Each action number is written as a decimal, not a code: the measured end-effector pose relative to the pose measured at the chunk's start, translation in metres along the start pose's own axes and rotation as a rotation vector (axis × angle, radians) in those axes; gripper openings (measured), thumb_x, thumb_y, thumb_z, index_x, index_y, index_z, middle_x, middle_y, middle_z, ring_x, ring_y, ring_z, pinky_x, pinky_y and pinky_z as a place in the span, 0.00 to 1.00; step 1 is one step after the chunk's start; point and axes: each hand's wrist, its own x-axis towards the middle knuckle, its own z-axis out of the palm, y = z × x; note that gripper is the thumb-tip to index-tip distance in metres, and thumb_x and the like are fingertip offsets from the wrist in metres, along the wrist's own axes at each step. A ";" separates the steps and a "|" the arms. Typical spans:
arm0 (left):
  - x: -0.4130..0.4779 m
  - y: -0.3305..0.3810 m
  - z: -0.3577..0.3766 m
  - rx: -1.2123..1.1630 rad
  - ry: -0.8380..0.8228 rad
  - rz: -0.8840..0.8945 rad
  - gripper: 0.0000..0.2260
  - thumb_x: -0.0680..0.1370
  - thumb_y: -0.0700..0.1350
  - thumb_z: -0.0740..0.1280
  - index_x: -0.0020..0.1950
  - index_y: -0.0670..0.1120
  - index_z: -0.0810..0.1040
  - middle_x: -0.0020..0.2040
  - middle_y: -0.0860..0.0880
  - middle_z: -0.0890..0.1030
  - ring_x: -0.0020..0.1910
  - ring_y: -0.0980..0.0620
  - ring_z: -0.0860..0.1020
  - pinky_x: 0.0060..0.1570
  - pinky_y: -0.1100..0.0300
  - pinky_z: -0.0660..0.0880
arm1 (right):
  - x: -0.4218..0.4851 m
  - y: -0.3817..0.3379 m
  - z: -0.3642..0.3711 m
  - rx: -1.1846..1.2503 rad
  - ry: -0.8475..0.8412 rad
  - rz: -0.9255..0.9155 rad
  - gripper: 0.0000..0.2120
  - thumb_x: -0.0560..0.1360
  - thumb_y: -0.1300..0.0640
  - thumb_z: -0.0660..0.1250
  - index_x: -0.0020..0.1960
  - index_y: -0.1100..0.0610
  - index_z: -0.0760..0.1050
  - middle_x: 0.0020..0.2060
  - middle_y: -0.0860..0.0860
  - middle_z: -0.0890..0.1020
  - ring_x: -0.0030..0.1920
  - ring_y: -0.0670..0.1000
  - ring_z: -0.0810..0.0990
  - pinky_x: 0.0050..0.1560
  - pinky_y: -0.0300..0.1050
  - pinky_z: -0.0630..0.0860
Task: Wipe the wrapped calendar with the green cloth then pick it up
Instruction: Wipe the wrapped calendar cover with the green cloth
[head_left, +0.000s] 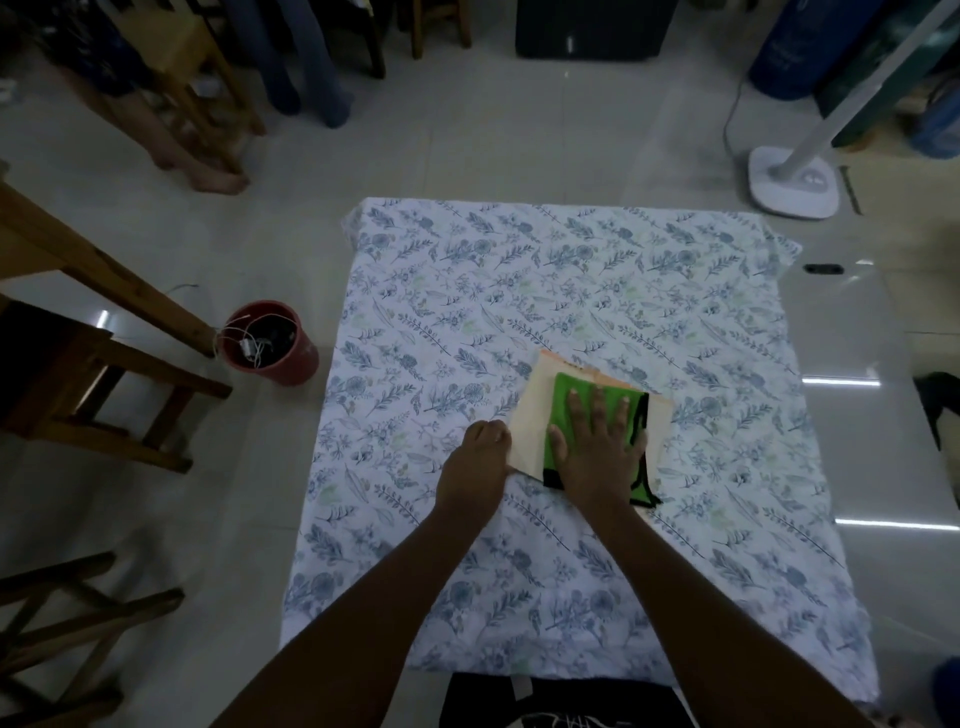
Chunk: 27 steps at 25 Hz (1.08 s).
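Note:
The wrapped calendar (535, 410), a cream flat rectangle with an orange far edge, lies on the floral sheet (571, 280). A green cloth (563, 395) with black trim is spread on top of it. My right hand (597, 447) lies flat on the cloth with fingers spread, pressing it onto the calendar. My left hand (475, 467) rests at the calendar's near-left edge, fingers curled against it, steadying it. The calendar's near-right part is hidden under the cloth and my right hand.
A red bucket (270, 343) with cables stands left of the sheet, beside wooden stools (104, 395). A white fan base (795, 182) stands at the far right. A person's legs and chair legs are at the far left. A dark item (823, 268) lies on the tiles.

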 end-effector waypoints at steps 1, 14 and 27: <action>0.002 0.003 0.001 0.009 -0.009 0.009 0.20 0.75 0.45 0.70 0.64 0.38 0.73 0.68 0.45 0.71 0.69 0.47 0.67 0.57 0.52 0.79 | 0.009 0.002 -0.004 0.004 0.000 -0.008 0.31 0.78 0.35 0.45 0.77 0.45 0.48 0.79 0.53 0.54 0.77 0.63 0.48 0.69 0.74 0.53; 0.020 0.026 0.016 0.119 -0.232 0.124 0.37 0.79 0.50 0.63 0.78 0.37 0.46 0.80 0.42 0.45 0.79 0.44 0.47 0.77 0.47 0.55 | -0.014 0.029 0.000 -0.014 0.035 0.010 0.31 0.77 0.34 0.47 0.77 0.45 0.52 0.78 0.55 0.55 0.77 0.62 0.51 0.67 0.73 0.57; 0.033 0.055 0.030 0.077 -0.126 -0.074 0.31 0.82 0.46 0.59 0.77 0.37 0.44 0.80 0.39 0.44 0.79 0.43 0.45 0.77 0.47 0.56 | 0.016 0.041 -0.010 0.017 0.017 -0.017 0.28 0.79 0.39 0.47 0.77 0.44 0.49 0.78 0.56 0.54 0.77 0.63 0.50 0.70 0.70 0.57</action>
